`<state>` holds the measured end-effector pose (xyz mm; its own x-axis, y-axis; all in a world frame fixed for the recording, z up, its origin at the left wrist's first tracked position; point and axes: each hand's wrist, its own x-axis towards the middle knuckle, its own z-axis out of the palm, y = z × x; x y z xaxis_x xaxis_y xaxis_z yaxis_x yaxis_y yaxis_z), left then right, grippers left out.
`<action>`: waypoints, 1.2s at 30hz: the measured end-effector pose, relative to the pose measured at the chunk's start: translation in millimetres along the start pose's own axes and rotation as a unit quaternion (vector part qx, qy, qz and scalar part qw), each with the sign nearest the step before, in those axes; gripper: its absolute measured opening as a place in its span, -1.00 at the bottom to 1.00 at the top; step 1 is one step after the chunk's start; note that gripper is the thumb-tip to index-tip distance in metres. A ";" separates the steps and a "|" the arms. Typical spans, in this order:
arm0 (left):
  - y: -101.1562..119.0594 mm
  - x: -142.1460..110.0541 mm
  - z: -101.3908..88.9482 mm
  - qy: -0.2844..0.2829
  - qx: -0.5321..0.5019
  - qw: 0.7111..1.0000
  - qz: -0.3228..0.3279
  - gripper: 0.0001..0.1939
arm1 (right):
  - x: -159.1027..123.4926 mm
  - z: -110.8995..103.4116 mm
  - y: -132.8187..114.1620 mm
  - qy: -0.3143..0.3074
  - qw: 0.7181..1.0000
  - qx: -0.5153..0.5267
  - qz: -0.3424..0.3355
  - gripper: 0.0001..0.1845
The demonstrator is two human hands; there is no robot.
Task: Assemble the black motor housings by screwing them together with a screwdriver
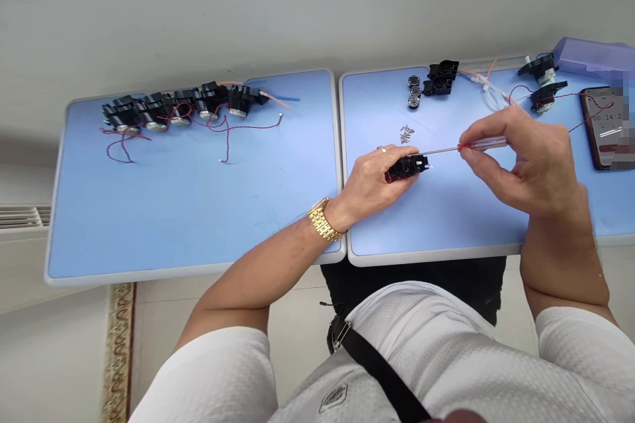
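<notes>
My left hand (374,178) is closed around a small black plastic motor assembly (409,167), holding it just above or on the blue table; I cannot tell which. Between the thumb and fingers of my right hand (530,161) is a screwdriver (481,143) with a clear and red handle. Its thin shaft points left, and the tip reaches the upper side of the black assembly. Whether the tip sits in a screw is too small to make out. A little pile of screws (407,135) lies just beyond my left hand.
Several similar black assemblies with red wires (181,108) line the back of the left table (198,211). On the right table (436,231) are round metal parts (413,92), black housings (440,77), clear tubing (493,93), two wired assemblies (544,97), a phone (602,138) and a purple container (590,52).
</notes>
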<state>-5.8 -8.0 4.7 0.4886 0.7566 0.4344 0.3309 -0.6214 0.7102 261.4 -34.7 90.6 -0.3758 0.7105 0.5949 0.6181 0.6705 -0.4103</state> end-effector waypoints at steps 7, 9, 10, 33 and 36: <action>0.2 0.1 1.2 -0.017 0.014 0.999 -0.027 -0.68 | -4.1 2.5 7.4 0.007 0.998 -0.060 0.033 -0.72; 0.1 -0.1 1.2 -0.018 0.014 0.999 -0.029 -0.68 | -5.7 4.1 9.1 0.010 0.996 -0.073 0.049 -0.66; 0.2 -0.1 1.1 -0.016 0.012 0.999 -0.026 -0.68 | -6.2 4.5 9.0 0.007 0.996 -0.068 0.059 -0.68; 2.9 0.7 0.1 -0.018 0.003 0.999 -0.031 -0.69 | -2.4 2.9 -2.7 -0.008 0.996 0.026 0.082 -0.83; 3.6 1.1 -0.2 -0.017 0.004 0.999 -0.032 -0.70 | -2.4 1.8 -6.3 -0.016 0.995 0.017 0.093 -0.94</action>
<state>-4.2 -9.4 7.8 0.4932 0.7881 0.3684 0.3685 -0.5729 0.7321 257.2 -40.3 90.4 -0.2797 0.8290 0.4842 0.6561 0.5332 -0.5340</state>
